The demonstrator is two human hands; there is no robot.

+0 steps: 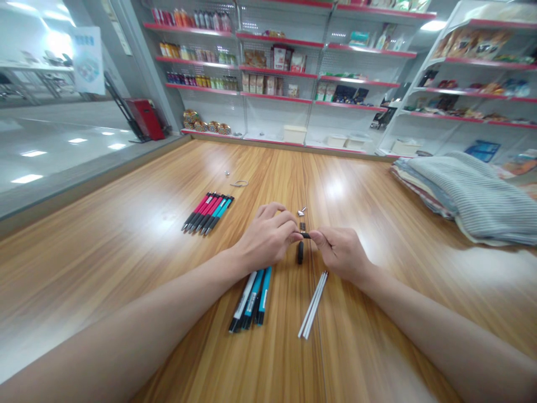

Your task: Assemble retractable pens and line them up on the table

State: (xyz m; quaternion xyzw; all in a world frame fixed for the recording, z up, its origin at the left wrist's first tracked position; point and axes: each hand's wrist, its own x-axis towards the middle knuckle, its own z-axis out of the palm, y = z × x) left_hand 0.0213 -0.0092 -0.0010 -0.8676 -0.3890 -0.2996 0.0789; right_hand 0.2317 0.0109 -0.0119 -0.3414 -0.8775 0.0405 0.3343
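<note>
My left hand (268, 238) and my right hand (342, 252) meet above the wooden table (126, 246), both pinching a small black pen part (306, 235) between their fingertips. Just below it a black pen grip piece (300, 252) lies on the table. Several blue and white pen barrels (251, 299) lie under my left wrist. Two white refill tubes (314, 304) lie beside my right wrist. Small metal clips and black bits (302, 212) sit just beyond my fingers.
A row of several assembled pink and blue pens (207, 212) lies to the far left. A small metal ring (239, 183) lies farther back. Folded striped cloths (465, 190) are stacked at the right. Shop shelves (277, 73) line the back wall.
</note>
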